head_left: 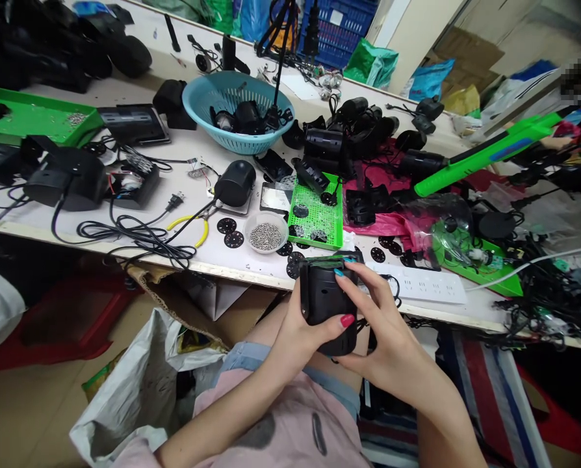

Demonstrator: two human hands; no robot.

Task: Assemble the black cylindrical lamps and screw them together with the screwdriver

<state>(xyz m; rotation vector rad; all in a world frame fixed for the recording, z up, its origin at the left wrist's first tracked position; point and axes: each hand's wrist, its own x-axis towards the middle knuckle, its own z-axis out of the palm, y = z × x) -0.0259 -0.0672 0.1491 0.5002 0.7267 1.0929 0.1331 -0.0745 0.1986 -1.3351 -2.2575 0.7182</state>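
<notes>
A black rounded plastic housing (pixel 327 296) is held between both hands at the table's front edge, above the lap. My left hand (pixel 303 325) grips its left side, with the thumb lying across the front. On the right side, my right hand (pixel 375 318) holds it, fingertips at the top rim and thumb near the bottom. Just beyond the housing are a white bowl of small metal screws (pixel 266 235) and a green tray (pixel 316 211) with black discs. The underside of the housing is hidden.
A blue basket (pixel 239 140) of black parts stands behind the bowl. Yellow-handled pliers (pixel 201 233) and coiled cables lie left. To the right are a white power strip (pixel 424 286), a large green tool (pixel 485 156) and tangled cables. A white sack (pixel 125 390) is below left.
</notes>
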